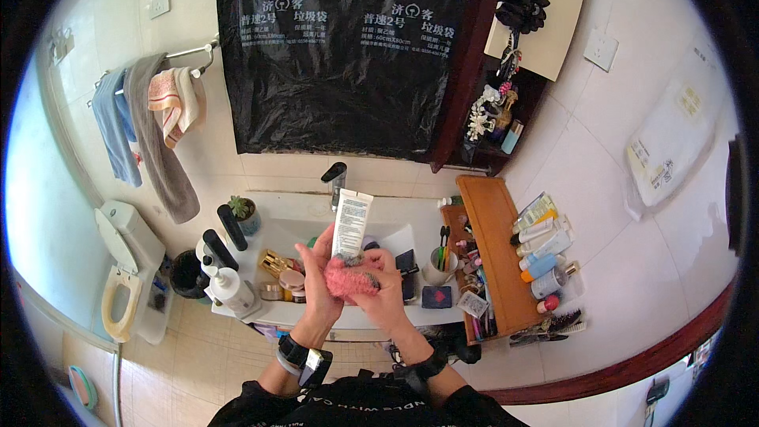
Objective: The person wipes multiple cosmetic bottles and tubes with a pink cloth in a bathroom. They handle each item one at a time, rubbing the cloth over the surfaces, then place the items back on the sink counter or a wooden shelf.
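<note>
A white squeeze tube [350, 225] with small dark print stands nearly upright over the sink, its flat end toward the tap. My left hand [319, 278] is closed round its left side, the thumb sticking out and the fingers partly hidden behind the tube. A fluffy pink cloth [348, 278] with a grey edge is bunched against the tube's lower end, covering it. My right hand [386, 292] grips this cloth and presses it to the tube. Below my hands, jars and bottles, among them a gold-capped bottle [273, 262], sit at the basin's left side.
A black tap [335, 174] rises behind the white sink [285, 225]. Left are a pump bottle [229, 289] and a potted succulent [244, 209]. To the right stand a toothbrush cup [437, 269], a wooden cabinet door [498, 257] and several tubes on a wall shelf. Black plastic [332, 87] covers the wall ahead.
</note>
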`<state>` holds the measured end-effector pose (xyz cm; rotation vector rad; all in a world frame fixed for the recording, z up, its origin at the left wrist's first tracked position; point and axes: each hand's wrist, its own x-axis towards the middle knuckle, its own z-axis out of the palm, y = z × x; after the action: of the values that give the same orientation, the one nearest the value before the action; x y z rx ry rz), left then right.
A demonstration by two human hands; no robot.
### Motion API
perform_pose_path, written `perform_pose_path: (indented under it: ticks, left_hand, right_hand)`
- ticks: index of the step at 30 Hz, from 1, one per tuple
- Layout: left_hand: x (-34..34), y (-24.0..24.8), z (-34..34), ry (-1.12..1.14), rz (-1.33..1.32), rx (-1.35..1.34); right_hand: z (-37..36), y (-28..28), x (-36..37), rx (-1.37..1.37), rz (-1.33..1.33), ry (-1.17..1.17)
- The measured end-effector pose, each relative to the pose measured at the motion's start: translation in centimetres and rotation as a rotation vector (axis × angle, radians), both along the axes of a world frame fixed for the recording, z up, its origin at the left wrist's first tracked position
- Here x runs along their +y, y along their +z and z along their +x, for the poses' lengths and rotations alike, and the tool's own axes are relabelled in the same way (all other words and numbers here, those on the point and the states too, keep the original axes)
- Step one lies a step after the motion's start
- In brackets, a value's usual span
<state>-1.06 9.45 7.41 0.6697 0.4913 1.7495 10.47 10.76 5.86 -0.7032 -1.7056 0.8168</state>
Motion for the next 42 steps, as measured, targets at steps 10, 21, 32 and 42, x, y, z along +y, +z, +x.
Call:
perform_pose_path:
  ticks: [10,21,32,42]
  left_hand:
    - [-0.3,-0.7,1.6,-0.151,-0.006,-0.092]
    - [-0.5,-1.1,2.8,-0.119,-0.21,0.176]
    - [0.7,-0.8,1.7,-0.122,-0.272,-0.054]
    - [0.1,-0.8,2.5,-0.144,-0.341,0.176]
  right_hand:
    - [2.2,2.6,3.3,0.848,-0.662,0.19]
    - [0.2,1.8,3.7,0.478,-0.404,0.025]
    - [0.5,1.5,1.9,0.046,0.042,-0.084]
    - [1.9,2.8,5.1,0.296,-0.192,-0.296]
